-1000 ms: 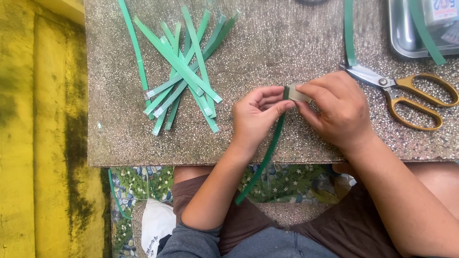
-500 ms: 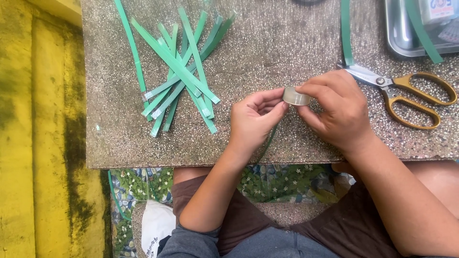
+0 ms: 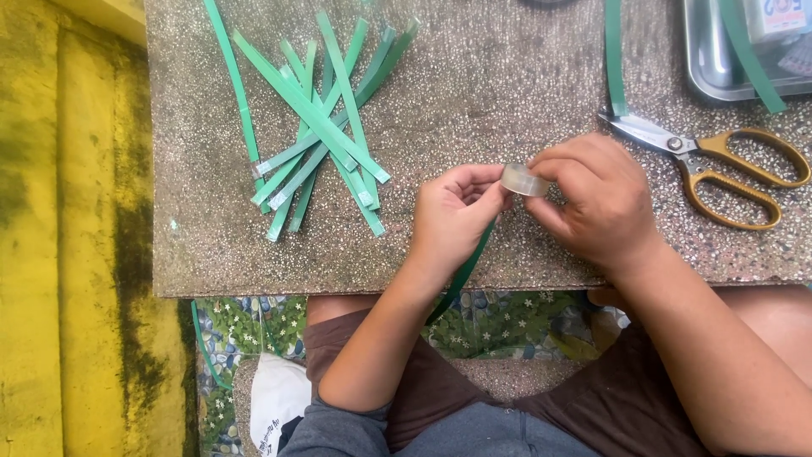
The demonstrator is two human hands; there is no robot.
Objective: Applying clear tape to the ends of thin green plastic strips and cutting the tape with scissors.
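Roll of clear adhesive tape (image 3: 523,179): small, translucent, held above the counter (image 3: 507,93) near its near edge, right of centre. Right hand (image 3: 596,203): fingers curled round the roll, grasping it from the right side. Left hand (image 3: 452,216): fingertips pinched at the roll's left side, touching it; a long green strip (image 3: 463,275) runs from under this hand down past the counter's near edge toward the lap. Whether the left fingers also grip the strip cannot be told. Scissors (image 3: 719,165): yellow-handled, blades pointing left, lying flat on the counter just right of the right hand, blades shut. Single green strip (image 3: 614,55): lies far of the scissor blades, running away toward the far edge. Metal tray (image 3: 706,59): far right corner, another green strip lying across it. Pile of cut green strips (image 3: 321,127): crossed loosely, far left on the counter, well apart from both hands. Counter surface: speckled stone. Yellow wall (image 3: 68,228): at the left.
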